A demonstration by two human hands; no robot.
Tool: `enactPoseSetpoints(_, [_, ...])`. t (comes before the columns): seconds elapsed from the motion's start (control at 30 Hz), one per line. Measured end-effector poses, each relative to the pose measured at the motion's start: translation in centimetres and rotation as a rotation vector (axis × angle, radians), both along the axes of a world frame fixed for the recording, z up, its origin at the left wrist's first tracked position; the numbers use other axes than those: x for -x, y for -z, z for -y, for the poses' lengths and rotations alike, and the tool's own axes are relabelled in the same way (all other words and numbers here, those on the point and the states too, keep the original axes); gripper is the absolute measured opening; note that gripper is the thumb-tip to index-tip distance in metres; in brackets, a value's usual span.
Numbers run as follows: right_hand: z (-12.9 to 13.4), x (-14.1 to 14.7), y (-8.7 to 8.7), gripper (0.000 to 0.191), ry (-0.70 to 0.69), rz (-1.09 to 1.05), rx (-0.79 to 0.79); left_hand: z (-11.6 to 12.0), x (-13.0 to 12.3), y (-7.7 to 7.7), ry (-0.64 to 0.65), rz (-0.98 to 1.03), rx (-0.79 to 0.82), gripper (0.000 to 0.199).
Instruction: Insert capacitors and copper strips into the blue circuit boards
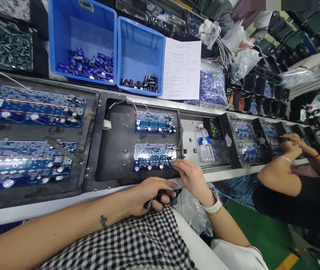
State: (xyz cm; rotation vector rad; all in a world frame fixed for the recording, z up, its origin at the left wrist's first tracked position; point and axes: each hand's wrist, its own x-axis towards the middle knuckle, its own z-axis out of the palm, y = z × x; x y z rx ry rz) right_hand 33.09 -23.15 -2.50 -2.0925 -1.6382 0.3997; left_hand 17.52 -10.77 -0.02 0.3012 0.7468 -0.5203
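Note:
My left hand (pixel 154 194) is in front of the bench edge, its fingers curled round several small black capacitors (pixel 148 204). My right hand (pixel 188 174) reaches over the tray edge. Its fingertips are pinched together at the lower right corner of the nearer blue circuit board (pixel 154 155); anything between them is too small to make out. A second circuit board (pixel 156 123), with a coloured wire bundle (pixel 122 103) ending in a white connector (pixel 107 124), lies behind it in the same black tray (pixel 112 157).
Two larger boards (pixel 25 161) lie to the left. Behind stand a blue bin of blue capacitors (pixel 84 33) and a blue bin of black ones (pixel 140 48), beside a paper sheet (pixel 181 67). A water bottle (pixel 205 144) lies to the right. A co-worker's hands (pixel 292 146) work farther along.

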Motion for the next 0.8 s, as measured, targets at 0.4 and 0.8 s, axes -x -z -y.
enactPoseSetpoints(0.4, [0.2, 0.2, -0.1, 0.022, -0.015, 0.134, 0.054, -0.5, 0.7, -0.2, -0.072, -0.028, -0.127, 0.023])
enactPoseSetpoints(0.8, [0.8, 1.5, -2.0, 0.025, 0.007, 0.104, -0.070, 0.3, 0.6, -0.1, -0.205, 0.014, -0.092, 0.011])
